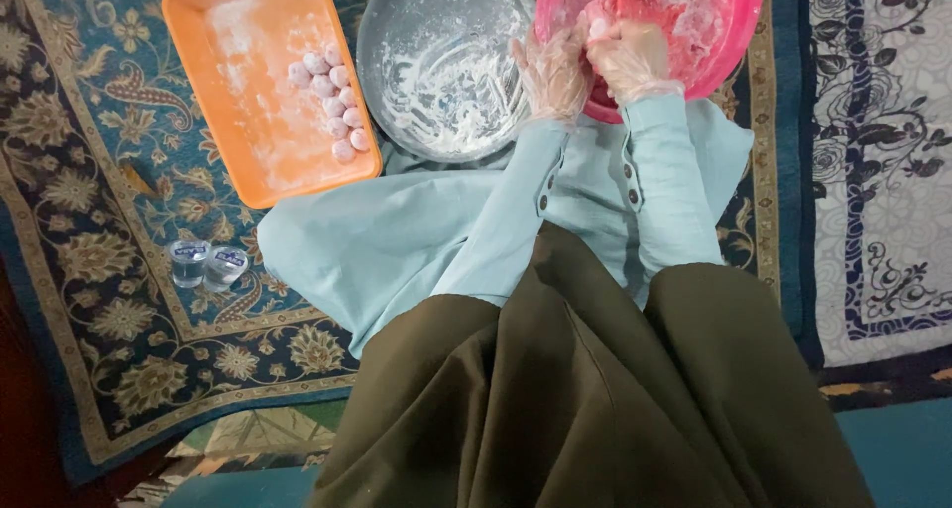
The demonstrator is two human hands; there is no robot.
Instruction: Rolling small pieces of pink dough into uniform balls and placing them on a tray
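**A:** In the head view, where do the hands sit against the dough?

**B:** Both are gloved in thin clear plastic and meet at the near rim of the pink bowl [739, 32]. The right hand [635, 60] is curled around a lump of pink dough [598, 17], fingers closed on it. The left hand [553, 72] lies just beside it, fingers loosely spread and resting against the bowl's edge and the right hand; whether it also pinches the dough I cannot tell.

**A:** So which hand is nearer?

**B:** The right, since the lump is in it. More pink dough [650, 7] lies inside the bowl, straight ahead of both hands, away from the body. The lump looks roundish, with no clear long axis.

**A:** And the rest?

**B:** To the left of the hands, touching the pink bowl, stands a grey floured pan [397, 32]. Further left is an orange tray [198, 32] with a row of small floured balls [332, 107] along its right side. Two small sealed cups [206, 263] stand on the patterned carpet [89, 270], well apart from the hands.

**A:** Anything hidden?

**B:** The bowl's far side is cut off by the top edge, flour blurs its contents, and the gloves hide the fingertips.
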